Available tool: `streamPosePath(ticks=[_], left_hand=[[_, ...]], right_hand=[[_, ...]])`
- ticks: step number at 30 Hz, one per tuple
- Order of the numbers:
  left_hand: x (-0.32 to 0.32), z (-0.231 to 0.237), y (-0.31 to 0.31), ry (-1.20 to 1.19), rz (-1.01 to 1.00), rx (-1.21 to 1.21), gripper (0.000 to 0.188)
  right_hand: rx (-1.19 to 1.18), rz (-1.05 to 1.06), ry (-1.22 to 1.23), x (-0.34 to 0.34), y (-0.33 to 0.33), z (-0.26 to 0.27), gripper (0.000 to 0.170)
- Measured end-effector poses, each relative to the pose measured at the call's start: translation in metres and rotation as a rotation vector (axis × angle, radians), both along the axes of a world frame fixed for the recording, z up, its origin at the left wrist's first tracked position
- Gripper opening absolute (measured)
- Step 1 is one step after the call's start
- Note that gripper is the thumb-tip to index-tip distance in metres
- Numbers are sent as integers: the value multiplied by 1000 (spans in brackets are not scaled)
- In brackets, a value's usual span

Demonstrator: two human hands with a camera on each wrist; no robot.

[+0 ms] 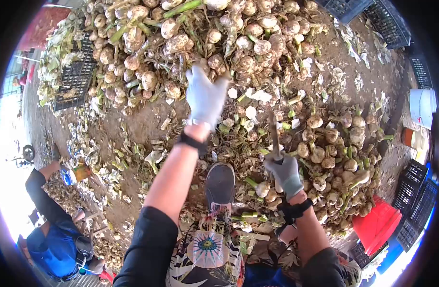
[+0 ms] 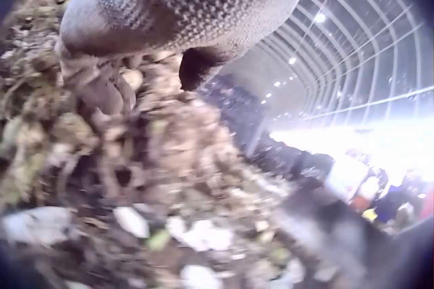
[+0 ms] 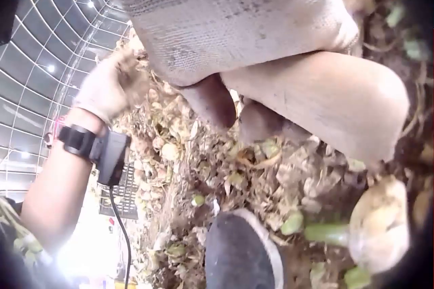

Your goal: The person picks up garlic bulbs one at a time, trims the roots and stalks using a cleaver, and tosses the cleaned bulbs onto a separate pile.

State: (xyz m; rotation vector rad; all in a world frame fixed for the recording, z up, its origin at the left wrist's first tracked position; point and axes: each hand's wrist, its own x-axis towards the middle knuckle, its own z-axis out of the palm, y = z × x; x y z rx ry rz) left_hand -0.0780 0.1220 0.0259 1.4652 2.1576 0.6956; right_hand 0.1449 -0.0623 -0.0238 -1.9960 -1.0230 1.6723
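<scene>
My gloved left hand (image 1: 205, 98) reaches forward to the near edge of a big heap of garlic (image 1: 178, 43), its thumb held apart from the fingers. In the left wrist view, the brown-stained thumb tip (image 2: 196, 69) shows apart from the fingers, which reach down to the blurred garlic. Lower on the right, my gloved right hand (image 1: 284, 173) grips a knife by its pale handle (image 3: 325, 92). Its narrow dark blade (image 1: 275, 134) points forward, away from me. Beside that hand lies a garlic bulb with a green stem stub (image 3: 380, 228).
A second pile of trimmed garlic (image 1: 334, 162) lies on the right, near a red bucket (image 1: 377, 225) and black crates (image 1: 411, 191). Cut stems and peelings cover the ground around my shoe (image 1: 220, 182). Another person in blue (image 1: 54, 248) sits at the left. A black crate (image 1: 73, 76) stands beside the heap.
</scene>
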Motion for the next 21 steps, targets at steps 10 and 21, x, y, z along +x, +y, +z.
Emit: streamPosePath(ticks=[10,21], left_hand=[[-10,5,-49,-687,-336,-220,45],[-2,20,-133,-985,-235,-379,43]], right_hand=[[126,-346,388,-14,67,40,36],[239,-117,531,-48,66,79,37]])
